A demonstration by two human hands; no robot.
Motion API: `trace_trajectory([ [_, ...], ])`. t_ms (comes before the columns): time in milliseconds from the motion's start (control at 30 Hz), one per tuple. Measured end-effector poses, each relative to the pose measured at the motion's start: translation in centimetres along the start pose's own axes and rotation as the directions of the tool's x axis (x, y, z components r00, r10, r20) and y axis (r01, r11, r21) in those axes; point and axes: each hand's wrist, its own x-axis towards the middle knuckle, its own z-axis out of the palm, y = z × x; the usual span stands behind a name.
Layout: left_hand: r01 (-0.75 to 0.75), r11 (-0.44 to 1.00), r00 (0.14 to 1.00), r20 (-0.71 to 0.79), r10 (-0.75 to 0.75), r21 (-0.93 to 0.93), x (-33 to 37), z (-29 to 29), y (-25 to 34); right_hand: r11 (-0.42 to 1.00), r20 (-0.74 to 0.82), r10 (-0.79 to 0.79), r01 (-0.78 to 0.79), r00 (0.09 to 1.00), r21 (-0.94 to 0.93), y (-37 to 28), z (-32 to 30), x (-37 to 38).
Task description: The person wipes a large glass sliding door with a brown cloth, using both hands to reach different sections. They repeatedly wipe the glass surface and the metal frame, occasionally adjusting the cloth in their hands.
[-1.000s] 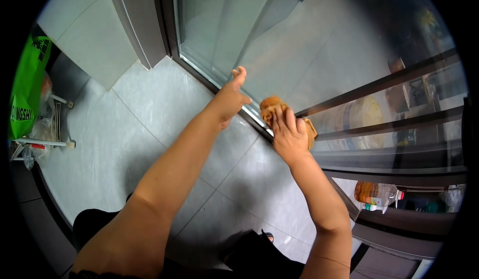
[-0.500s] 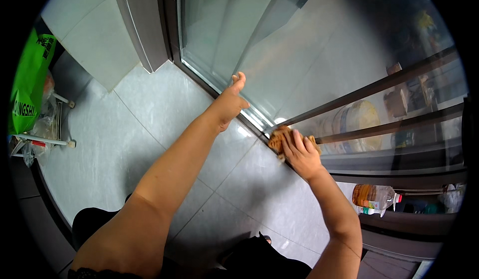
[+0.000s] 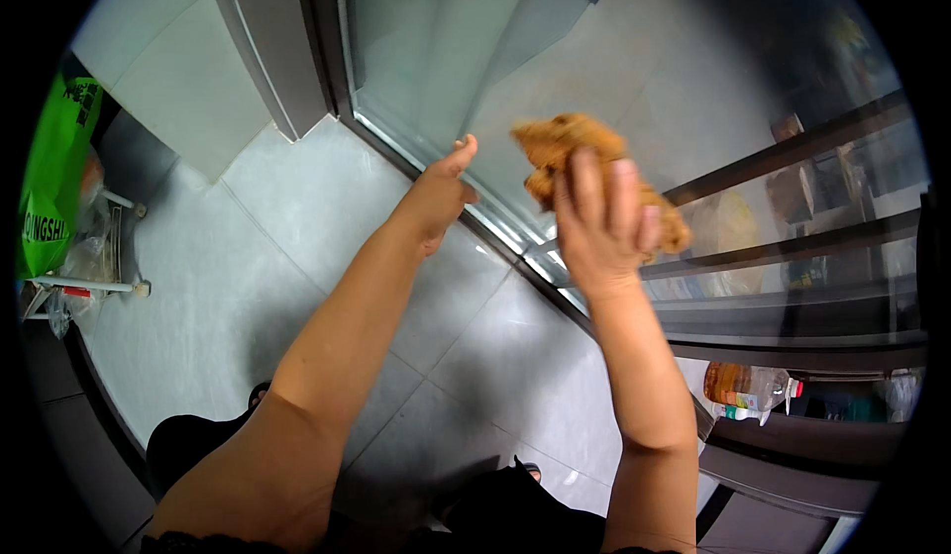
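Observation:
A fuzzy brown cloth (image 3: 567,140) lies bunched under the fingers of my right hand (image 3: 602,232), which presses it to the glass door panel (image 3: 565,84). The cloth sticks out past the fingertips and to the right of the hand. My left hand (image 3: 438,196) reaches to the lower edge of the glass with its fingers apart and nothing in it. Whether its fingertips touch the pane cannot be told. A dark door frame with a metal track (image 3: 500,225) runs below both hands.
Grey floor tiles (image 3: 297,297) lie beneath my arms. At the left, a green bag (image 3: 61,173) hangs by a white rack (image 3: 94,284). On the right, a bottle (image 3: 748,386) of amber liquid stands on a shelf by the dark door bars (image 3: 783,247).
My right hand has moved up the glass with the brown cloth, away from the bottom corner by the frame. My left hand has shifted slightly left.

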Motion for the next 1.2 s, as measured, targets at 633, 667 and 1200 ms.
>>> trace_trajectory([
  [633, -0.186, 0.911, 0.951, -0.164, 0.260, 0.368, 2.9, -4.7, 1.0, 0.896, 0.293, -0.383, 0.275, 0.876, 0.349, -9.4, 2.0, -4.4],
  [667, -0.200, 0.902, 0.950, -0.151, 0.275, 0.384, 3.3, -4.8, 0.5, 0.844, 0.365, -0.511, 0.373, 0.778, 0.385, -10.7, 2.1, -6.9],
  [1200, -0.217, 0.937, 0.970, -0.051, 0.239, 0.272, 3.0, -5.1, 1.0, 0.779, 0.570, -0.617, 0.320, 0.542, 0.539, -14.1, 2.0, -10.0],
])
